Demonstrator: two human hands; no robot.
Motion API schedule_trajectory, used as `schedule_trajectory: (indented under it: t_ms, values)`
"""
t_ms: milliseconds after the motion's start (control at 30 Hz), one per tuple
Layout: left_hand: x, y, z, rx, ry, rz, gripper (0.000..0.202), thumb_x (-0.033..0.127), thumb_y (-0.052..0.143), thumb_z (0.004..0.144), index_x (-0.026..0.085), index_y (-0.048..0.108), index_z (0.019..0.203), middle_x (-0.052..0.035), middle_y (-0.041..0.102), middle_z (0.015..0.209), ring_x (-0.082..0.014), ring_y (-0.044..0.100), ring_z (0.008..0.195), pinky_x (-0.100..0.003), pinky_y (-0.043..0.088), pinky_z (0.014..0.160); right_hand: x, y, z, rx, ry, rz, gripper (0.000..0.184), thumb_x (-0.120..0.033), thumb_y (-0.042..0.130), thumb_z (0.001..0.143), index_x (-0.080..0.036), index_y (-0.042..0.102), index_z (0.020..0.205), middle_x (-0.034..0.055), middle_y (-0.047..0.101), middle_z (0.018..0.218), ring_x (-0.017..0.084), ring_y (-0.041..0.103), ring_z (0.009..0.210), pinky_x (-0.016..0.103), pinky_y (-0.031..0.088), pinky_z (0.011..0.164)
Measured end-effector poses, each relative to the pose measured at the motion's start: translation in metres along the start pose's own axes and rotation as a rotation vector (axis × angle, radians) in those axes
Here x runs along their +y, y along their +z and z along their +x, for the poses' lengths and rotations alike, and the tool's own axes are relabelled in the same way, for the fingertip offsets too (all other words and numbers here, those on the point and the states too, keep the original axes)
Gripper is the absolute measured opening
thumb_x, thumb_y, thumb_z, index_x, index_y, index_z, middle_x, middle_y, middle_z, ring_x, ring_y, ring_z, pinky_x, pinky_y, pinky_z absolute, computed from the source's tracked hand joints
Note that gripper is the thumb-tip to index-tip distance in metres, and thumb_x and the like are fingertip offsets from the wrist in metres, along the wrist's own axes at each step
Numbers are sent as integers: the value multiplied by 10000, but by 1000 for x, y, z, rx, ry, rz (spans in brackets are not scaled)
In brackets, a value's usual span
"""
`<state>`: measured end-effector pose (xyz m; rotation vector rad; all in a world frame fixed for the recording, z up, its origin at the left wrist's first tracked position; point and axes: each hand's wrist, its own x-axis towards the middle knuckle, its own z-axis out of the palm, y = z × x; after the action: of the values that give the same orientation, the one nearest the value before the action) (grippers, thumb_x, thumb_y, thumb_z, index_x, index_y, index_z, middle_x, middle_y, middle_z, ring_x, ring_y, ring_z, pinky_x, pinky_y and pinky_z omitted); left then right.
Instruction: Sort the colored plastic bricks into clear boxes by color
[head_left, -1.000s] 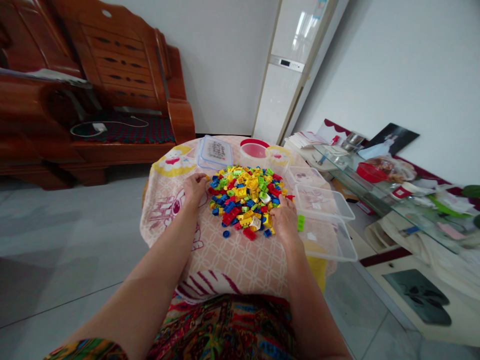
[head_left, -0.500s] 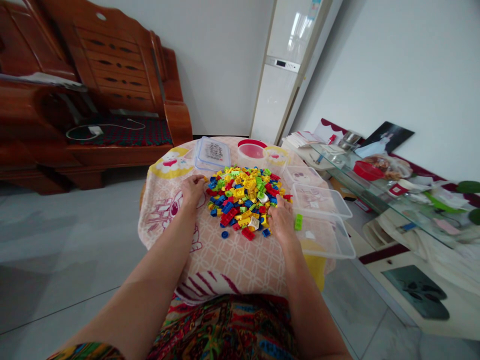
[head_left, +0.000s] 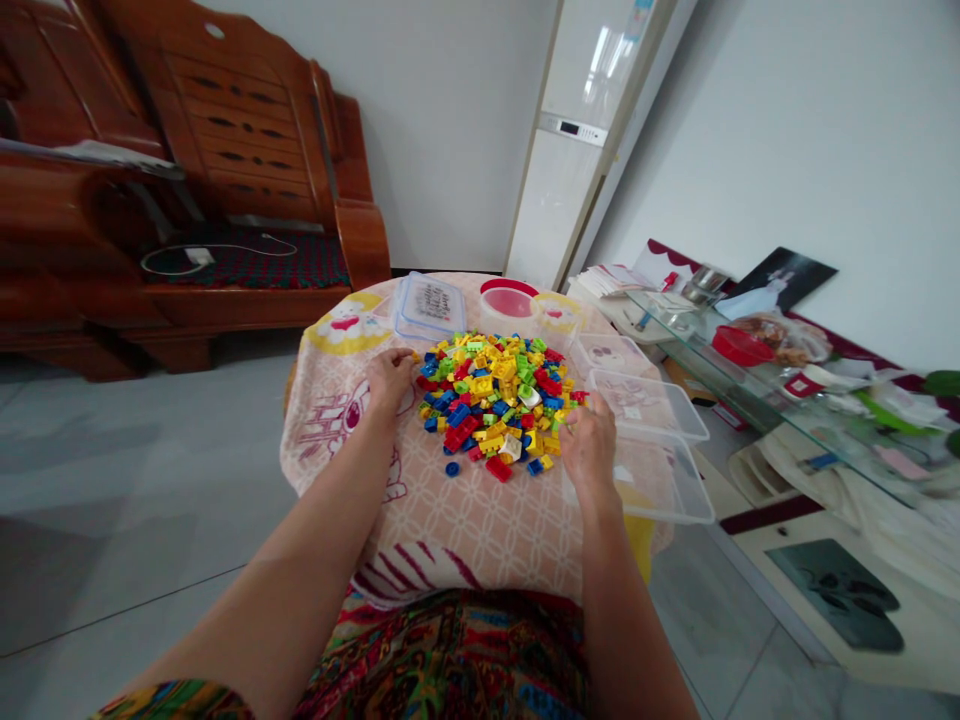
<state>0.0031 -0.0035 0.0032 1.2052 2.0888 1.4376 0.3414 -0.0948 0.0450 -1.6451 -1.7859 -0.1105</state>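
A heap of small red, yellow, blue and green building bricks (head_left: 491, 395) lies on a round table under a pink patterned cloth (head_left: 465, 510). My left hand (head_left: 390, 378) rests palm down on the cloth at the heap's left edge, fingers loosely bent and touching the outer bricks. My right hand (head_left: 589, 445) is at the heap's right side, over the near wall of a clear plastic box (head_left: 675, 500). Its fingers are bunched and point down; what they hold is hidden. A red brick (head_left: 499, 467) and a blue round piece (head_left: 451, 468) lie loose in front of the heap.
Two more clear boxes (head_left: 652, 405) (head_left: 611, 350) line the table's right side. A lidded box (head_left: 431, 300) and a red bowl (head_left: 508, 298) stand behind the heap. A wooden bench (head_left: 225, 200) is at the left, a cluttered glass table (head_left: 750, 390) at the right.
My right hand has moved right, from the heap's edge to over the near clear box, and now covers the green brick that showed beside it. The left hand has stayed put.
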Motion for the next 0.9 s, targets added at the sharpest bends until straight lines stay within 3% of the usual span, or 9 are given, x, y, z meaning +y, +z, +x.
schedule_trajectory:
  t_ms: [100, 200, 433, 533, 633, 733, 900]
  values:
    - [-1, 1, 2, -1, 7, 21, 402, 253, 539, 783, 141, 773, 1090, -75, 773, 972, -205, 682, 872, -286, 519, 814, 0, -9, 3, 93, 84, -11, 124, -141, 611, 802, -141, 695, 894, 225, 527, 1427, 323, 493, 1323, 518, 385, 1124]
    - [-1, 0, 3, 0, 16, 29, 404, 248, 541, 777, 141, 775, 1088, -81, 776, 1012, -212, 686, 920, -293, 516, 854, -12, -9, 1, 106, 29, 72, 193, -149, 595, 838, -154, 715, 990, 201, 564, 1398, 298, 515, 1295, 494, 399, 1116]
    - [-1, 0, 2, -3, 15, 18, 407, 239, 547, 763, 136, 776, 1084, -79, 776, 975, -208, 686, 895, -284, 518, 837, -53, 23, -26, -212, -291, 259, 149, -210, 615, 887, -237, 760, 864, 96, 619, 1366, 246, 541, 1275, 431, 435, 1103]
    - [-3, 1, 3, 1, 14, 14, 414, 250, 541, 771, 141, 771, 1097, -77, 774, 982, -203, 683, 884, -280, 520, 816, -53, 31, -32, -240, -267, 224, 155, -175, 619, 870, -232, 761, 896, 97, 612, 1372, 254, 516, 1301, 443, 421, 1121]
    - [-4, 1, 4, -3, 27, 24, 409, 248, 542, 775, 139, 774, 1095, -79, 775, 969, -207, 681, 881, -288, 519, 819, -48, 33, -33, -180, -185, 207, 200, -141, 576, 875, -221, 748, 939, 111, 613, 1361, 247, 522, 1292, 433, 422, 1120]
    - [-5, 1, 4, 0, 32, 38, 407, 239, 544, 771, 143, 778, 1089, -75, 774, 960, -210, 681, 877, -290, 519, 823, -45, 32, -33, -144, -164, 215, 209, -133, 538, 886, -220, 727, 859, 116, 617, 1359, 238, 538, 1270, 425, 437, 1099]
    - [-5, 0, 3, -4, 37, 26, 421, 243, 540, 772, 137, 774, 1105, -82, 772, 973, -207, 679, 871, -291, 520, 810, -49, 30, -40, -174, -241, 202, 161, -183, 620, 856, -228, 709, 729, 95, 598, 1402, 262, 500, 1314, 468, 421, 1116]
